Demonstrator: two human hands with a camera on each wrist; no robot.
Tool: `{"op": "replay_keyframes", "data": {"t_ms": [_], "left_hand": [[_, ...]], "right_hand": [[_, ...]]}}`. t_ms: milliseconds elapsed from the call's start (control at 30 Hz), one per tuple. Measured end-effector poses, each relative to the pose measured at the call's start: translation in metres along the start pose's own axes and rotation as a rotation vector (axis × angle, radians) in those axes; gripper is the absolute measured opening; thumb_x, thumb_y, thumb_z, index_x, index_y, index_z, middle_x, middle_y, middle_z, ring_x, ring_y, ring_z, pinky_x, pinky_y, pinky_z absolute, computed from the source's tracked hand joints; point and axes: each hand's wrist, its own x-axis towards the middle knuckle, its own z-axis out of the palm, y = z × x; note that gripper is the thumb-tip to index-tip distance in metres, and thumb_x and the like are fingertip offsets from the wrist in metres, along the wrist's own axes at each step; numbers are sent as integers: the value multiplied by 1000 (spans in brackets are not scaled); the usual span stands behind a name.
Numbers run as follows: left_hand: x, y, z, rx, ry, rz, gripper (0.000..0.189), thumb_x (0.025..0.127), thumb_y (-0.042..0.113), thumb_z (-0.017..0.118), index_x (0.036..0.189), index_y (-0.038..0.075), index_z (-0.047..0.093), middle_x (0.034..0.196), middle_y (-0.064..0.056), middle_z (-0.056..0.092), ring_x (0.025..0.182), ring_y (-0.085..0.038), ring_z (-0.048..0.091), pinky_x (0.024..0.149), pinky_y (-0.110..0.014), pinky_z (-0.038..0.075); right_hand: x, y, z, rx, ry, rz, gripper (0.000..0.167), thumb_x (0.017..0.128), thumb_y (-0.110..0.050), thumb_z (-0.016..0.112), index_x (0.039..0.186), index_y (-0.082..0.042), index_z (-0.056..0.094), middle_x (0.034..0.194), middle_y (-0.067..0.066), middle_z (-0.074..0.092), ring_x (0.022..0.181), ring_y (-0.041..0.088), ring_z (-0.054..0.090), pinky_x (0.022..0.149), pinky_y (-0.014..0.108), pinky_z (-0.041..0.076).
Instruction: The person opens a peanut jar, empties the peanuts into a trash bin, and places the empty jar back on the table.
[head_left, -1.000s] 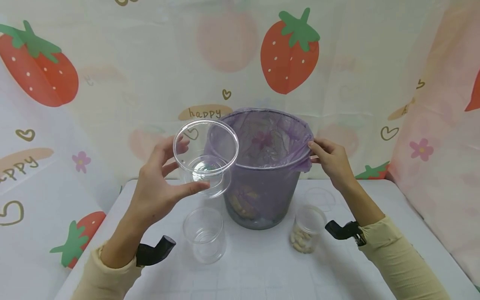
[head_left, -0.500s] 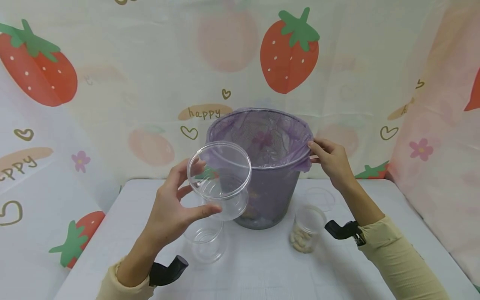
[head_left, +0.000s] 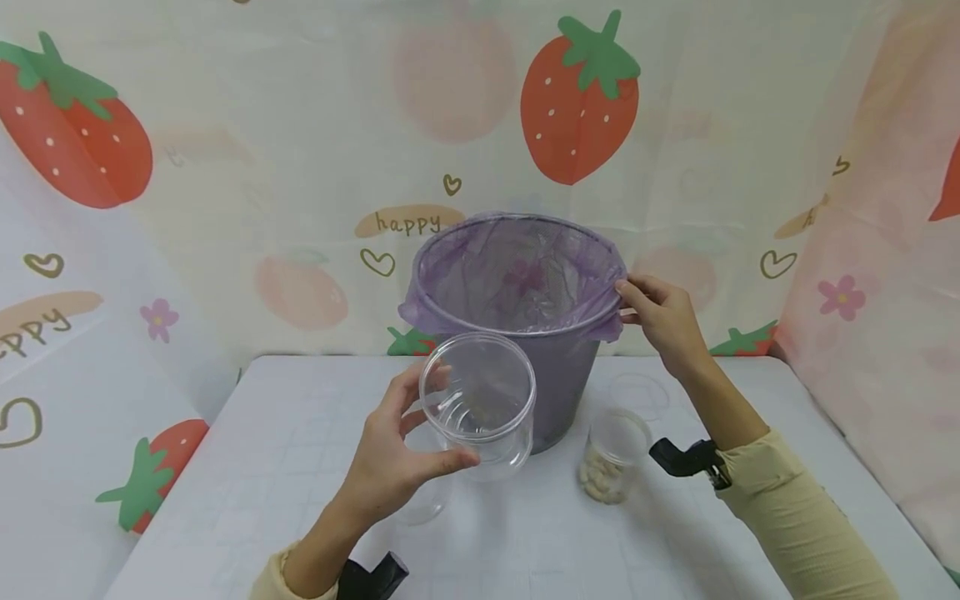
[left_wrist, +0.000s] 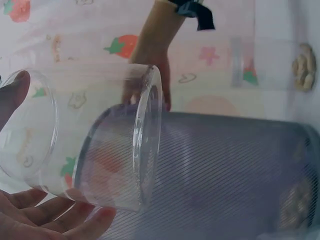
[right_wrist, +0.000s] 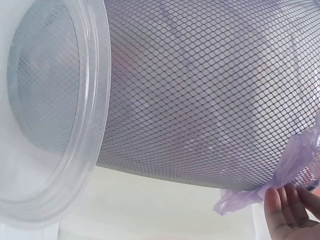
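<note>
My left hand (head_left: 390, 458) grips a clear, round plastic jar (head_left: 510, 446) by its side, thumb in front and fingers behind. The jar hangs above the table in front of the bin, its open mouth tilted up towards me; nothing shows inside it. A grey mesh bin (head_left: 566, 383) stands at the middle back, lined with a thin purple bag (head_left: 427, 304) folded over the rim. At the bin's right rim my right hand (head_left: 663, 325) pinches the bag's edge between thumb and fingers. The right wrist view shows those fingertips (right_wrist: 272, 200) at the purple plastic.
A second clear jar (head_left: 423, 504) stands on the white table (head_left: 300, 433), mostly behind my left hand. Right of the bin is a clear jar (head_left: 602, 479) part-filled with pale nut-like pieces. A faint clear disc (head_left: 639, 392) lies behind it. A strawberry-print cloth (head_left: 300, 167) hangs close behind.
My left hand has carried the jar down and to the right, away from the bin's left rim to in front of the bin. My right hand stays at the bag's edge.
</note>
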Motion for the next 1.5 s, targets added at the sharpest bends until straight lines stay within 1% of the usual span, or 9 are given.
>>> {"op": "replay_keyframes", "data": {"t_ms": [167, 433, 533, 700, 800, 900, 1000, 1233, 1500], "left_hand": [[-9, -11, 18, -40, -14, -1, 91, 65, 15, 91, 142, 15, 42, 138, -8, 54, 128, -26, 51, 102, -46, 49], [-19, -34, 43, -81, -11, -33, 88, 65, 15, 90, 140, 14, 43, 136, -8, 56, 124, -27, 54, 100, -41, 51], [-22, -43, 51, -74, -14, -44, 89, 66, 16, 90, 141, 16, 42, 137, -7, 55, 124, -25, 54, 100, -37, 51], [-28, -56, 61, -87, 8, -134, 90, 65, 17, 91, 141, 18, 42, 137, -3, 55, 127, -20, 52, 103, -34, 48], [-31, -63, 67, -102, 17, -203, 91, 63, 16, 92, 140, 18, 43, 137, -2, 55, 128, -20, 51, 105, -36, 47], [-34, -69, 71, -101, 20, -244, 91, 63, 17, 92, 140, 16, 43, 137, -2, 56, 128, -21, 51, 105, -40, 46], [-36, -76, 75, -93, 18, -257, 91, 64, 19, 91, 141, 15, 43, 138, -5, 55, 130, -24, 51, 105, -43, 46], [-39, -92, 82, -80, 15, -270, 94, 64, 22, 91, 142, 13, 41, 142, -8, 52, 134, -30, 47, 107, -38, 45], [-43, -103, 88, -96, -10, -282, 95, 66, 23, 90, 143, 6, 37, 143, -14, 51, 135, -33, 46, 109, -48, 41]], "right_hand": [[1, 0, -1, -5, -3, 2, 49, 99, -25, 56, 129, 14, 53, 86, -18, 65, 83, -1, 61, 76, 13, 55], [1, 1, 0, -6, 5, 1, 49, 99, -24, 56, 129, 14, 52, 86, -18, 64, 83, -1, 61, 76, 13, 55], [1, 1, 0, 0, 4, 1, 48, 99, -23, 56, 129, 14, 52, 86, -18, 64, 83, -1, 61, 75, 13, 55], [1, 0, 0, 16, 3, 0, 49, 99, -23, 56, 129, 15, 51, 85, -18, 65, 82, -1, 61, 75, 13, 55], [1, 0, 0, 17, 3, -1, 49, 99, -22, 56, 130, 16, 51, 85, -18, 65, 82, -1, 61, 75, 13, 55], [0, 0, 0, 9, 4, 1, 49, 99, -23, 56, 129, 15, 52, 85, -18, 65, 82, -1, 61, 75, 13, 55], [0, 0, 1, 11, 6, 5, 49, 99, -23, 56, 129, 15, 51, 85, -18, 65, 82, -1, 61, 75, 14, 55], [1, 1, 0, 23, 13, -3, 49, 99, -23, 57, 128, 16, 52, 85, -18, 65, 81, 0, 61, 75, 14, 55], [0, 1, 1, 20, 11, -6, 48, 99, -23, 56, 128, 16, 52, 85, -18, 65, 81, 0, 61, 75, 14, 55]]}}
